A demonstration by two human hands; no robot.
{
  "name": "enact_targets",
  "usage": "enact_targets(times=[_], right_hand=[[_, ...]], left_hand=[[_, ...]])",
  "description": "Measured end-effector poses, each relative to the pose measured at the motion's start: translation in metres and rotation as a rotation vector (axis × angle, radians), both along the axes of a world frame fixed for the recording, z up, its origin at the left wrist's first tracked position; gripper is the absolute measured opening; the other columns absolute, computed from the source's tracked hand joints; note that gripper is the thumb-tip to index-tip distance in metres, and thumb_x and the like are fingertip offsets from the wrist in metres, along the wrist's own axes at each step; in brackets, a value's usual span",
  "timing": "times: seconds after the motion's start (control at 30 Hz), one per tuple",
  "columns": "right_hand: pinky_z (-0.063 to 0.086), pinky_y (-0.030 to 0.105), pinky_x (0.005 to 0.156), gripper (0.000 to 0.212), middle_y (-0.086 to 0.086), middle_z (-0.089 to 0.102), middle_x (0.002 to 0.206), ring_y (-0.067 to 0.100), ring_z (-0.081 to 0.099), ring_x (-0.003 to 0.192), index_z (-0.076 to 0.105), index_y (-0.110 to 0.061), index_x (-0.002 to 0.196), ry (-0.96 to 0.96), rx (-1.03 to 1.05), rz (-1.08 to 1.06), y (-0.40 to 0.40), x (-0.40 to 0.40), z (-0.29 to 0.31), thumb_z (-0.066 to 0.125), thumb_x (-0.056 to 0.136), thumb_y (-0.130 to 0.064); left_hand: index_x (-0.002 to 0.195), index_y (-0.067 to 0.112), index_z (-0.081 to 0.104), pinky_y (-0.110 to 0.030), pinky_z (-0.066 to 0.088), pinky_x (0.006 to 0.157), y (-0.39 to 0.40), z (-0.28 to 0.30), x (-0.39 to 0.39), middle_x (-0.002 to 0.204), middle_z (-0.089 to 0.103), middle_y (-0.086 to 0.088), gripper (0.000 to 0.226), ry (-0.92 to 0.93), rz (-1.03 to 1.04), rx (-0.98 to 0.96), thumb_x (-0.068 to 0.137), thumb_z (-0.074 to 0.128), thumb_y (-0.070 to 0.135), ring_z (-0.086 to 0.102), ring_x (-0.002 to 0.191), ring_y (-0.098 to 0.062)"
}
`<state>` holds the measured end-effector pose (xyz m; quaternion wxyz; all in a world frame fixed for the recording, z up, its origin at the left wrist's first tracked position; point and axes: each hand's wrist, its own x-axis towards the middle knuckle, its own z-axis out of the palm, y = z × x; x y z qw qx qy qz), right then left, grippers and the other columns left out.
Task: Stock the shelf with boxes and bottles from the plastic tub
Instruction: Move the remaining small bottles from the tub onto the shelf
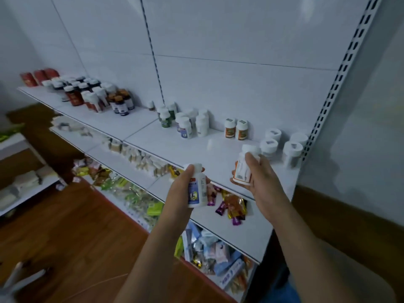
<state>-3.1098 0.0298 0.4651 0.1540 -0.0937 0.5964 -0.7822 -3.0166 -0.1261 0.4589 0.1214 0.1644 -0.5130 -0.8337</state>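
While gripped: two bottles [244, 167], shelf-front.

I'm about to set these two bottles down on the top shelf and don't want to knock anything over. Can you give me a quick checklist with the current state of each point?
1. Left hand grips the blue-label bottle: ok.
2. Right hand grips the orange-label bottle: ok.
3. Bare space at the front of the top shelf: ok.
4. Matching orange-label pair standing upright on the shelf: ok.
5. Clearance from the white-capped bottles beside the right hand: not ok, very close.
6. Caps tight: cannot tell.
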Motion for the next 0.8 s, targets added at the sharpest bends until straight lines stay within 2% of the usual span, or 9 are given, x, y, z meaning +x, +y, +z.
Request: enact_targets(times=[0.17, 0.27, 0.33, 0.4, 0.5, 0.63, 0.67, 0.73, 0.8], right_hand=[[0.051, 0.045, 0.099, 0.018, -0.002, 0.066, 0.109, 0.017, 0.064, 0.106, 0.056, -0.033, 0.106, 0.096, 0.163, -0.081, -0.041, -0.013, -0.012, 0.053, 0.096, -0.048], [0.049, 0.041, 0.102, 0.020, -0.010, 0.062, 0.108, 0.011, 0.061, 0.105, 0.049, -0.032, 0.117, 0.074, 0.198, -0.143, -0.064, -0.042, -0.020, 0.047, 0.101, -0.044], [0.048, 0.042, 0.102, 0.023, -0.009, 0.060, 0.108, 0.011, 0.060, 0.104, 0.046, -0.031, 0.122, 0.031, 0.192, -0.163, -0.079, -0.064, -0.030, 0.049, 0.101, -0.040], [0.050, 0.038, 0.094, 0.026, -0.004, 0.060, 0.109, 0.012, 0.059, 0.100, 0.045, -0.027, 0.122, 0.013, 0.227, -0.174, -0.093, -0.085, -0.039, 0.053, 0.099, -0.036], [0.044, 0.017, 0.070, 0.026, -0.007, 0.059, 0.104, 0.004, 0.057, 0.092, 0.046, -0.022, 0.120, 0.114, 0.340, -0.223, -0.111, -0.115, -0.047, 0.055, 0.099, -0.034], [0.044, 0.006, 0.068, 0.032, -0.014, 0.062, 0.100, 0.001, 0.060, 0.088, 0.046, -0.029, 0.117, 0.336, 0.466, -0.371, -0.133, -0.161, -0.057, 0.067, 0.093, -0.026], [0.046, 0.009, 0.071, 0.036, -0.010, 0.063, 0.102, 0.005, 0.061, 0.089, 0.046, -0.030, 0.116, 0.363, 0.503, -0.401, -0.137, -0.173, -0.061, 0.070, 0.091, -0.024], [0.052, 0.029, 0.081, 0.042, -0.001, 0.064, 0.111, 0.018, 0.061, 0.097, 0.048, -0.024, 0.119, 0.388, 0.625, -0.436, -0.142, -0.195, -0.078, 0.073, 0.086, -0.028], [0.052, 0.040, 0.090, 0.059, 0.006, 0.062, 0.120, 0.025, 0.059, 0.107, 0.046, -0.019, 0.133, 0.386, 0.755, -0.432, -0.145, -0.207, -0.097, 0.075, 0.083, -0.031]], left_hand=[[0.101, 0.008, 0.064, -0.031, 0.055, 0.055, -0.047, -0.002, -0.010, 0.080, 0.069, -0.012, 0.036, -0.016, 0.036, -0.043, 0.094, 0.052, 0.041, 0.065, 0.061, -0.024], [0.108, 0.006, 0.059, -0.033, 0.054, 0.056, -0.072, -0.007, -0.028, 0.087, 0.068, -0.015, 0.047, 0.004, 0.030, -0.130, 0.082, 0.061, 0.044, 0.066, 0.066, -0.027], [0.109, 0.007, 0.058, -0.036, 0.056, 0.062, -0.091, -0.015, -0.046, 0.088, 0.068, -0.012, 0.039, -0.015, 0.025, -0.203, 0.085, 0.065, 0.037, 0.066, 0.073, -0.028], [0.108, 0.007, 0.058, -0.038, 0.058, 0.069, -0.110, -0.025, -0.068, 0.088, 0.067, -0.013, 0.026, -0.039, 0.018, -0.274, 0.091, 0.065, 0.026, 0.067, 0.076, -0.027], [0.110, 0.009, 0.057, -0.032, 0.057, 0.071, -0.139, -0.040, -0.102, 0.097, 0.066, -0.018, 0.023, -0.099, -0.009, -0.361, 0.094, 0.064, 0.024, 0.067, 0.081, -0.020], [0.107, 0.021, 0.054, -0.030, 0.053, 0.080, -0.173, -0.051, -0.147, 0.106, 0.060, -0.020, 0.020, -0.105, -0.073, -0.544, 0.093, 0.066, 0.030, 0.060, 0.086, -0.015], [0.108, 0.023, 0.054, -0.026, 0.052, 0.079, -0.180, -0.052, -0.157, 0.104, 0.060, -0.017, 0.020, -0.094, -0.085, -0.575, 0.093, 0.067, 0.029, 0.058, 0.085, -0.013], [0.113, 0.026, 0.055, -0.017, 0.050, 0.074, -0.192, -0.055, -0.175, 0.100, 0.062, -0.009, 0.025, -0.079, -0.097, -0.622, 0.092, 0.069, 0.025, 0.057, 0.081, -0.006], [0.117, 0.025, 0.056, -0.013, 0.050, 0.070, -0.201, -0.059, -0.189, 0.099, 0.064, -0.005, 0.031, -0.061, -0.128, -0.639, 0.090, 0.070, 0.019, 0.056, 0.075, -0.001]])
